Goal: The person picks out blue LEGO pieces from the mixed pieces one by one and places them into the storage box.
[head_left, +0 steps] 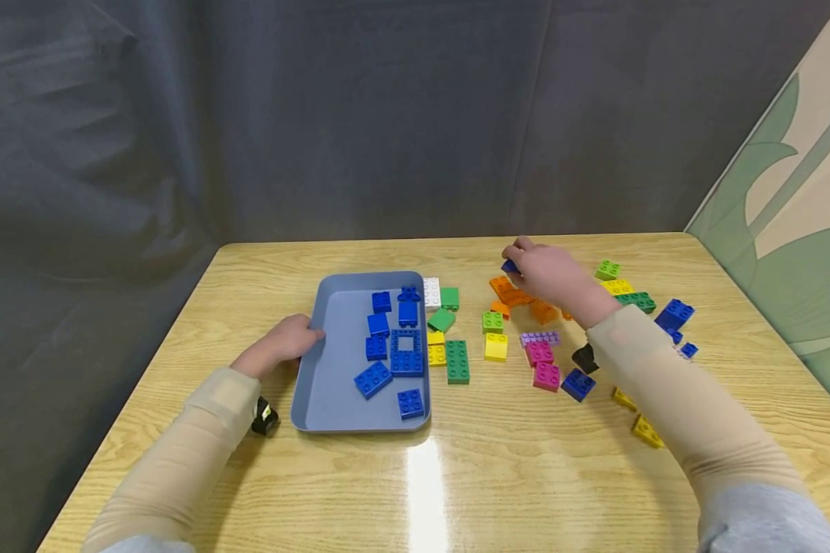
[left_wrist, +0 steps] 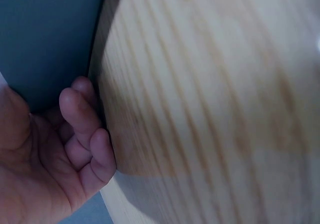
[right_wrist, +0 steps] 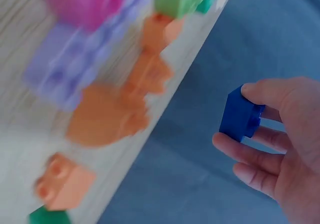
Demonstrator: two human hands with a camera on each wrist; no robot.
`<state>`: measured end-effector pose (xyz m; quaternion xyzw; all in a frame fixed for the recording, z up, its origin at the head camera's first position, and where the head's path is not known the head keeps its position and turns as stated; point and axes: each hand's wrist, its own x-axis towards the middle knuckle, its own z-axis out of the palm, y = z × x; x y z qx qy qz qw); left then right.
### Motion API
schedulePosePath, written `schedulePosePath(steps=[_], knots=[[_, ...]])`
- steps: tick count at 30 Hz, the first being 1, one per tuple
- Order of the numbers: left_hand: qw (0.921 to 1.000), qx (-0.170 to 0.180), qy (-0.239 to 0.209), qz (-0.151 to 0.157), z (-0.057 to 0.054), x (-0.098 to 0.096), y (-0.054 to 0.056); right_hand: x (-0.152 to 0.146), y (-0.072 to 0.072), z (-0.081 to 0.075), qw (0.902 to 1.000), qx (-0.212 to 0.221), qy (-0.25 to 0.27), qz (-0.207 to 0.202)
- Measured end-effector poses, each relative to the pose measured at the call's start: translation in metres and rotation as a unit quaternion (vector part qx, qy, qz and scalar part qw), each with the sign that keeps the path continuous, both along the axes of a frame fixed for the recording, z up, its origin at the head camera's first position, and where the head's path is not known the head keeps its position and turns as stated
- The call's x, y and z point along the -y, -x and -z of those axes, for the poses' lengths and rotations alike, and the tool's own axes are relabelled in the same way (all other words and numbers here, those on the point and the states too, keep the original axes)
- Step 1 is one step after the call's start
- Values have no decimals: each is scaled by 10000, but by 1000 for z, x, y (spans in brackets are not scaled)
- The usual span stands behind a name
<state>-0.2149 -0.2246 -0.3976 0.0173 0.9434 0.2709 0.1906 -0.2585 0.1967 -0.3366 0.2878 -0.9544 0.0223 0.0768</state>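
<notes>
My right hand (head_left: pixel 552 275) pinches a blue toy brick (right_wrist: pixel 237 115) between thumb and fingers, held above the orange bricks (head_left: pixel 508 292) toward the back of the table. In the right wrist view the brick's studs face my palm. My left hand (head_left: pixel 287 338) grips the left rim of a grey-blue tray (head_left: pixel 307 392), its thumb over the edge and its fingers curled against the outer wall; the left wrist view shows those fingers (left_wrist: pixel 82 119) low by the tabletop. Inside the tray lie several blue bricks (head_left: pixel 373 379), mostly on its right side.
Right of the tray lie green bricks (head_left: pixel 458 361), yellow bricks (head_left: pixel 496 347) and pink bricks (head_left: pixel 546 376). A dark blue brick (head_left: pixel 578 385) sits near the right forearm. More blue bricks (head_left: pixel 674 315) lie at the far right. A dark curtain (head_left: pixel 387 123) hangs behind the table.
</notes>
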Motion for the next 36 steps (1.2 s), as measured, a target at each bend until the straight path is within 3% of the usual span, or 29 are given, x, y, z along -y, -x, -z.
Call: schedulePosePath(steps=[6, 25, 36], knots=[[10000, 16, -15, 5, 0, 0, 0, 26, -12, -7, 9975, -192, -8, -683], [10000, 47, -11, -13, 0, 1, 0, 83, -48, -8, 9823, -281, 17, -1854], [10000, 52, -10, -7, 1, 2, 1, 120, -76, -2, 9636, -43, -93, -2673]])
